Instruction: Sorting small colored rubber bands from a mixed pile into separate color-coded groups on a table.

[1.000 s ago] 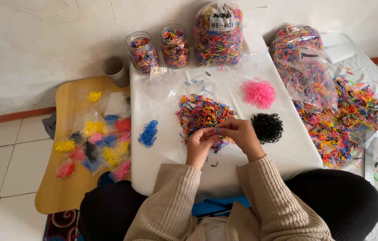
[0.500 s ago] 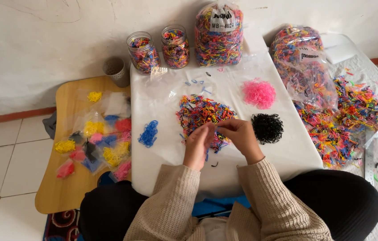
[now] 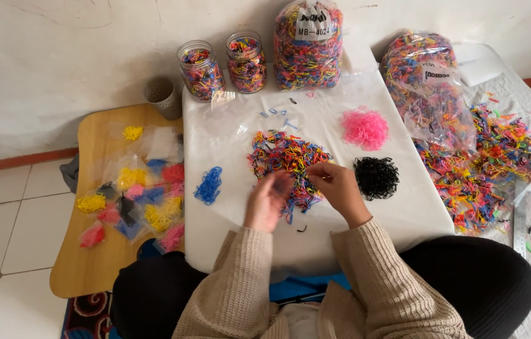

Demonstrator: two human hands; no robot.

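The left hand [image 3: 268,199] was motion-blurred over the near edge of the mixed-colour band pile [image 3: 287,157]; its grip could not be told. The right hand [image 3: 339,188] lay curled, fingertips pinched into the same pile mid-table. Beyond stood two clear jars [image 3: 200,70] and a tall clear bag [image 3: 307,44], all packed with mixed bands; its top was cut off.

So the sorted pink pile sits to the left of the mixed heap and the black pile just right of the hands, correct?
Not quite. The head view shows the pink pile up and to the right of the mixed heap; the small pile on its left is the blue pile. The black pile does lie just right of the right hand.
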